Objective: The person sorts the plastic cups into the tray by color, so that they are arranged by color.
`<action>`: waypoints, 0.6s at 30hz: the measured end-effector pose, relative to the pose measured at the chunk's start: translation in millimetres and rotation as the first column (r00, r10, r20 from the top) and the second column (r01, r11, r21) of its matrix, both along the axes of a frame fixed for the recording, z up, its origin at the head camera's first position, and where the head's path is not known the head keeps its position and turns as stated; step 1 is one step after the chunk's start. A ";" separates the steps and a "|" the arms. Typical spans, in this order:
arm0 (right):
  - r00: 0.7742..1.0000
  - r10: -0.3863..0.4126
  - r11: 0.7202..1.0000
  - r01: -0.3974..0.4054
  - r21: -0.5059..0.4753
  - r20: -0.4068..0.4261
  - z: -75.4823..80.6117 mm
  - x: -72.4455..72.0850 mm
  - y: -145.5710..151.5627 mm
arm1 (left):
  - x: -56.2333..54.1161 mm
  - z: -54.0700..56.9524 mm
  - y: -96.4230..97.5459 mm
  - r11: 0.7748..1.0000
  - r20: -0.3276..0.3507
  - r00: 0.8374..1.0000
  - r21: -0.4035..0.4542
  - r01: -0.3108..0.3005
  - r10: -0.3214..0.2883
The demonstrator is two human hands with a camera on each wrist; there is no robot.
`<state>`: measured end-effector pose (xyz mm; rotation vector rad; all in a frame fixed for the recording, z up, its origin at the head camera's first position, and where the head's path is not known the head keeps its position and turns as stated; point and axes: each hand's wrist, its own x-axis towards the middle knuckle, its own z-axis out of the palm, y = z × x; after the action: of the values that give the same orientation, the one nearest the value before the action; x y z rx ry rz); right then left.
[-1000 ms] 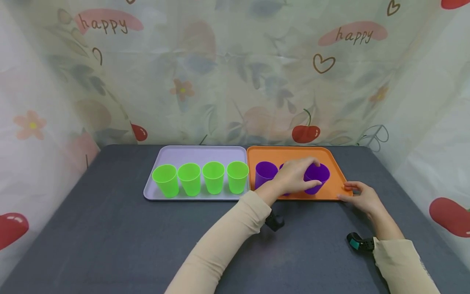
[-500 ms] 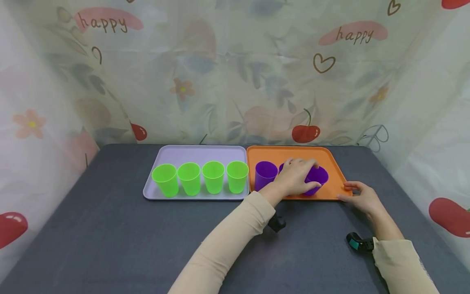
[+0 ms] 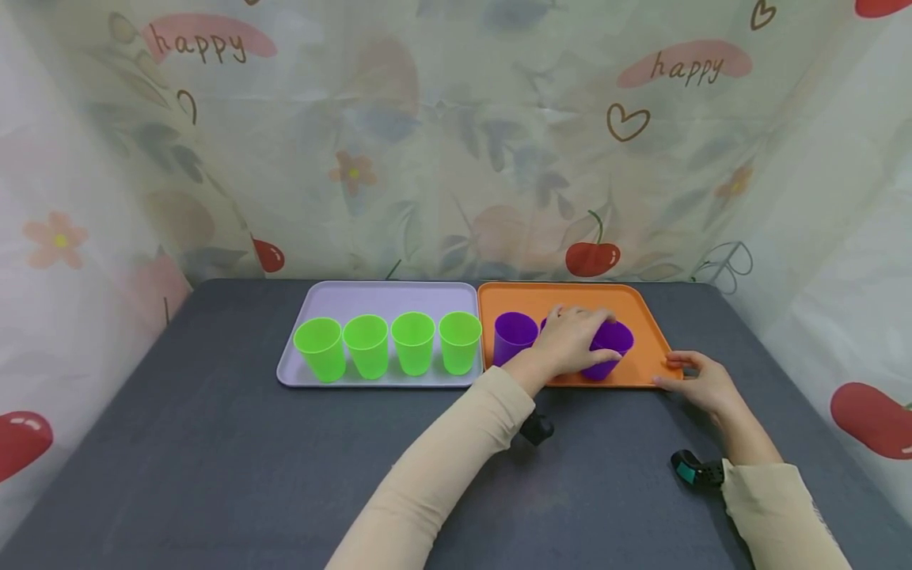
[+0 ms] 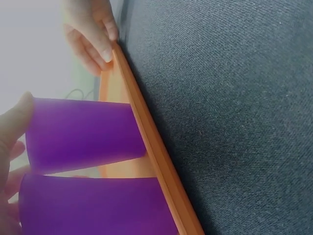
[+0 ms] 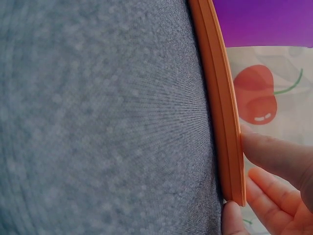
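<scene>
My left hand (image 3: 570, 340) grips the rightmost purple cup (image 3: 614, 339), its thumb on the near side of the rim. That cup stands upright on the orange tray (image 3: 651, 360). Close beside it in the left wrist view is another purple cup (image 4: 98, 205), which my hand mostly covers in the head view. A further purple cup (image 3: 514, 336) stands at the tray's left end, partly behind my wrist. My right hand (image 3: 708, 385) holds the tray's near right corner, with the thumb (image 5: 274, 152) against the rim in the right wrist view.
Left of the orange tray, edge to edge with it, lies a lilac tray (image 3: 392, 297). Several green cups (image 3: 413, 344) stand in a row on it. Both trays lie at the back of the dark cloth-covered table (image 3: 214, 443), before a patterned curtain (image 3: 442, 158).
The left hand has slid the rightmost purple cup a little to the left along the orange tray, toward the neighbouring cup. My right hand keeps its hold on the tray corner.
</scene>
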<state>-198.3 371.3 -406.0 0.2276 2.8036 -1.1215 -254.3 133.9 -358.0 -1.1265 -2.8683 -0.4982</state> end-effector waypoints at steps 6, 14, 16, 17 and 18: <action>1.000 0.004 1.000 -0.004 -0.001 0.000 0.4 -0.7 -0.9 | -0.6 6.9 -16.4 0.996 -0.028 0.999 0.081 0.024 -0.022; 1.000 0.004 1.000 -0.004 -0.004 0.000 2.5 -2.0 -2.2 | 5.4 23.5 -68.3 0.966 -0.060 0.997 0.250 0.062 -0.048; 1.000 0.007 1.000 -0.007 0.006 -0.002 3.0 -2.4 -2.7 | 8.5 26.1 -86.8 0.953 -0.075 0.996 0.294 0.069 -0.049; 1.000 0.009 1.000 -0.009 0.012 -0.003 3.3 -2.4 -2.8 | 10.3 27.0 -96.8 0.946 -0.078 0.996 0.318 0.068 -0.045; 1.000 0.012 1.000 -0.012 0.020 -0.005 3.5 -2.5 -3.0 | 11.8 27.2 -107.3 0.938 -0.089 0.995 0.339 0.068 -0.040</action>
<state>-200.8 368.3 -402.4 0.2098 2.8183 -1.0935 -242.5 26.6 -330.8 -1.1340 -2.5519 -0.8897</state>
